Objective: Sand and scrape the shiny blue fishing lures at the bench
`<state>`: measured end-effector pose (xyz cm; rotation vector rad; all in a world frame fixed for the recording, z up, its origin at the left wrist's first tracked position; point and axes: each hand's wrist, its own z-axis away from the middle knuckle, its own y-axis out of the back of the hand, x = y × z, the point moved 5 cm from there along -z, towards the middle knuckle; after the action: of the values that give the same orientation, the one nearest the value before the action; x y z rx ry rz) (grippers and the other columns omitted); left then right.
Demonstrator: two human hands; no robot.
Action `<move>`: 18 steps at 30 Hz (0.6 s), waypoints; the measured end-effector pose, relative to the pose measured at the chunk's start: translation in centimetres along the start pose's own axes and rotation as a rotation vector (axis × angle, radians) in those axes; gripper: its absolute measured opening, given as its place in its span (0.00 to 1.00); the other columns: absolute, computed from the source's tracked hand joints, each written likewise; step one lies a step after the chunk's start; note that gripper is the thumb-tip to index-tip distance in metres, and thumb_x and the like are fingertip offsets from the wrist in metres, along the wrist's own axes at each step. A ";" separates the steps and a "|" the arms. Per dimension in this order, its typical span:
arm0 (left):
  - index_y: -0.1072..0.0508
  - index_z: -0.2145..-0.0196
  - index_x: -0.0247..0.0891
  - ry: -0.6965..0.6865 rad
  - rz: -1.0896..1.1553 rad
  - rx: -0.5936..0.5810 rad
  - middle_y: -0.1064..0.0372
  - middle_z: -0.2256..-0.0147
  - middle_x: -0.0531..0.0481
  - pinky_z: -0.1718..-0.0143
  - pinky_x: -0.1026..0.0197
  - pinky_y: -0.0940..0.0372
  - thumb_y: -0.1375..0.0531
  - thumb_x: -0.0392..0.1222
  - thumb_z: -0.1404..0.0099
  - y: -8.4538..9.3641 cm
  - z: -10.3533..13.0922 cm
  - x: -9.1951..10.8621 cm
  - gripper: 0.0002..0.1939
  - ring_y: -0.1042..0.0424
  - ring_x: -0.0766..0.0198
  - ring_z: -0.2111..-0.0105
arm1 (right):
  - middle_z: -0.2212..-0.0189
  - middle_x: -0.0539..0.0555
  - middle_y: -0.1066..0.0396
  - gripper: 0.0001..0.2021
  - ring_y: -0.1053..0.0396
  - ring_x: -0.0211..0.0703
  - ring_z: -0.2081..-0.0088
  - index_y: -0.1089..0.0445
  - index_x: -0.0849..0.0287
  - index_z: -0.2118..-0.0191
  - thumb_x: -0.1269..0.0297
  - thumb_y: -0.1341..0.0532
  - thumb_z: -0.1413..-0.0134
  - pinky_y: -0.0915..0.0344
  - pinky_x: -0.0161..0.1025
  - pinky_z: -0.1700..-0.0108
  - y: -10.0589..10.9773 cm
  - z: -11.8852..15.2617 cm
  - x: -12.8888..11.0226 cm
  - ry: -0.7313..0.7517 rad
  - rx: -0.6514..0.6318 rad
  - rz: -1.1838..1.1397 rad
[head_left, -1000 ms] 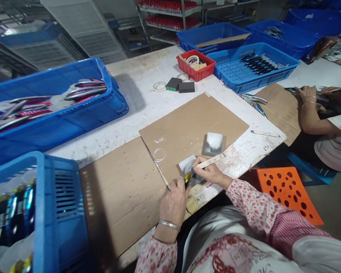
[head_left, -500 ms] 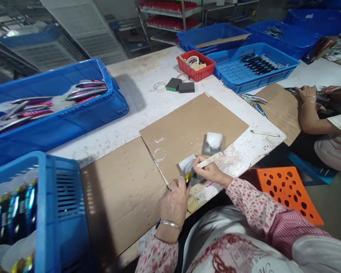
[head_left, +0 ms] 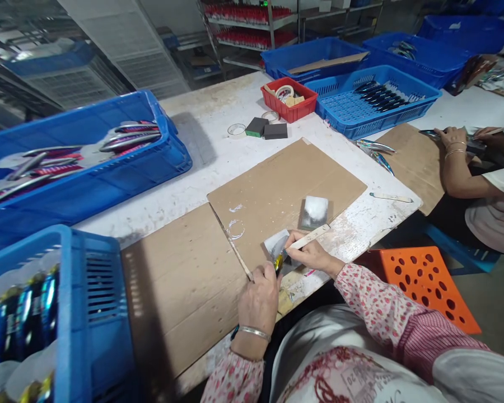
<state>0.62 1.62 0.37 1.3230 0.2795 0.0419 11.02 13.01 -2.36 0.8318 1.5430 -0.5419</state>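
My left hand [head_left: 258, 296] is closed around a shiny yellow and dark fishing lure [head_left: 279, 262] near the table's front edge; most of the lure is hidden by the fingers. In my right hand [head_left: 308, 253] a flat pale stick [head_left: 308, 237] is gripped like a pen, its working end at the lure and hidden by the fingers. Just behind the lure lies a block with a white-dusted top [head_left: 276, 240], partly covered by my hands. A second white-dusted block [head_left: 315, 211] rests on the cardboard sheet [head_left: 285, 179], to the right and farther back.
At left stand a blue crate [head_left: 180, 151] of lures and a lighter blue basket [head_left: 105, 280] with more. Farther back are dark sanding blocks [head_left: 275, 131], a red tray [head_left: 296, 113] and a blue basket [head_left: 344, 126]. A co-worker's hands [head_left: 456, 137] work at right. An orange stool [head_left: 428, 280] stands below.
Both hands keep almost the same place, with the lure and stick still held together. The view has shifted very slightly.
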 end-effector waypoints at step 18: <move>0.34 0.53 0.35 0.005 0.086 -0.035 0.30 0.62 0.43 0.74 0.62 0.34 0.54 0.47 0.29 -0.6 -0.5 -0.3 0.16 0.24 0.59 0.70 | 0.73 0.49 0.35 0.12 0.39 0.36 0.72 0.34 0.59 0.67 0.54 0.40 0.43 0.43 0.33 0.69 -0.2 0.2 0.0 -0.027 -0.036 -0.016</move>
<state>0.11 1.85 -0.20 1.2993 0.2252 0.1217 10.98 12.69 -2.40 0.7825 1.5318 -0.5331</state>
